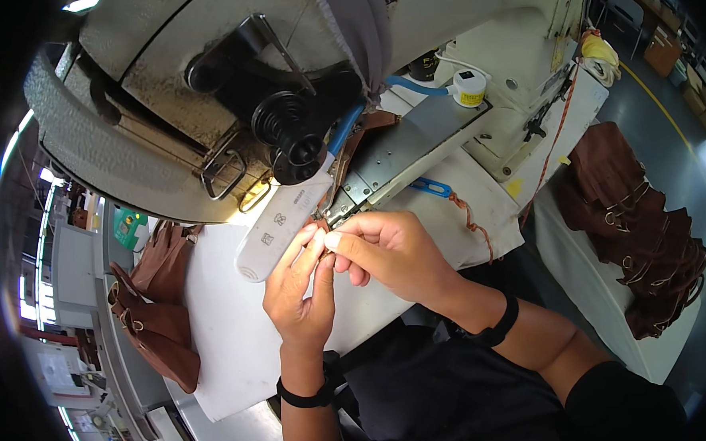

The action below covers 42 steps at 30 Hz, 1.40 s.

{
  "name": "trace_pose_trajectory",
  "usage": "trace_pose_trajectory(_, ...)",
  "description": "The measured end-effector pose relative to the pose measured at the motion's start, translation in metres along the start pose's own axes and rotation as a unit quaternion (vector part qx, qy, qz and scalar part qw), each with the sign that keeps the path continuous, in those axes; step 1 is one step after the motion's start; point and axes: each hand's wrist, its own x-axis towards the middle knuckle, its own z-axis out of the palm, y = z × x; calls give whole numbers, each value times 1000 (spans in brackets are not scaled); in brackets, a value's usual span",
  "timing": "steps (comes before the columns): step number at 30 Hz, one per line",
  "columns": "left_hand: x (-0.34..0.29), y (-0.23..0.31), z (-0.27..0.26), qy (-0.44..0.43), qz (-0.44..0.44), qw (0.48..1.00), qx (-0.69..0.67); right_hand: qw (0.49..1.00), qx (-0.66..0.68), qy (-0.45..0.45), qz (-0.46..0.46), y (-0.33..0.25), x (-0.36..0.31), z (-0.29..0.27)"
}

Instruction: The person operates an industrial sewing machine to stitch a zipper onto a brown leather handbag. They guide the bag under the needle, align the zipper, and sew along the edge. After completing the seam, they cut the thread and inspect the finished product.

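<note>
Small brown piece point(323, 224), looks like leather, lies at the fingertips just in front of the sewing machine point(470, 11), close below its needle end; mostly covered by fingers, outline not readable. Left hand point(299, 291) pinches it between thumb and fingers, palm turned inward; right hand point(399, 254) grips the same spot with thumb and forefinger, other fingers curled beneath. Tips of both hands meet there, neither one released. Judged from this, handwork on the piece is under way and not finished; no completed stitch or join can be made out, and whether any sewing has been done on it cannot be told. Directly over the left hand: a white lamp bar point(278, 232), angled down from the machine head. Beyond the fingers, the metal plate point(420, 129) of the machine, with a brown strip point(376, 122) near its far edge. To the right of the plate, a blue tool point(430, 187) with an orange cord point(469, 218) on the white table point(236, 358); farther back, a white bottle point(469, 88). Left side of the table: brown bags point(159, 334), apparently assembled, metal rings fitted. Well apart on the right, a heap of brown bags point(633, 226) on a pale surface, rings showing. Which of these are finished and which await work, not clear.
</note>
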Motion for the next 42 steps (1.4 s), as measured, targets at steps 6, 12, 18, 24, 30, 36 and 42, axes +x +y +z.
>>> trace_pose_trajectory(6, -12, 8, 19, 67, -133, 975, -162, 995, 82, 48, -5, 13, -8, 8)
trace_pose_trajectory(12, -13, 4, 17, 34, -150, 970, -188, 997, 50, 47, -22, 10, -3, 4)
trace_pose_trajectory(18, -10, 5, 20, 69, -161, 961, -214, 998, 10, 59, -10, 2, -3, 9)
trace_pose_trajectory(24, -12, 8, 26, 88, -189, 948, -239, 997, -29, 67, -25, -5, -1, 11)
trace_pose_trajectory(30, -12, 6, 23, 78, -178, 960, -200, 997, -14, 73, 15, -7, -1, 12)
trace_pose_trajectory(36, -7, 3, 21, 70, -154, 977, -131, 997, -2, 80, 5, -2, 2, 10)
trace_pose_trajectory(42, -3, -2, 19, 60, -147, 982, -104, 997, -4, 74, 5, 0, 5, 7)
